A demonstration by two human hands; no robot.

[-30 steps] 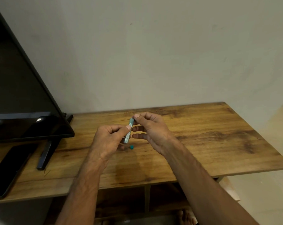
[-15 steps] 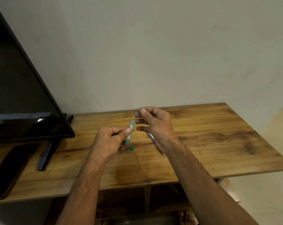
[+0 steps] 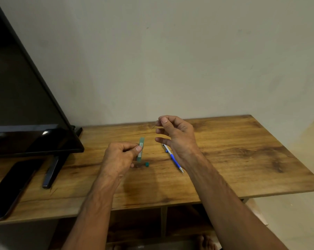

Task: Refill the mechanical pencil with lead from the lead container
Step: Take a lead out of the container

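My left hand [image 3: 119,158] pinches a slim, pale green lead container [image 3: 140,149], held upright just above the wooden table [image 3: 233,159]. The container's small teal cap [image 3: 147,164] lies on the table beside its lower end. My right hand [image 3: 177,138] is raised to the right of the container, thumb and forefinger pinched on a thin dark lead [image 3: 153,127] that sticks out to the left. A blue and silver mechanical pencil [image 3: 172,157] lies on the table under my right hand, tip toward me, partly hidden by the wrist.
A black TV screen [image 3: 22,105] fills the left side, its stand foot [image 3: 51,170] on the table. A dark phone [image 3: 10,188] lies flat at the table's front left. A wall stands behind the table; open shelves sit below it.
My right hand has pulled a lead out of the container and moved up and to the right, uncovering the pencil on the table. The left hand has kept the container almost still.
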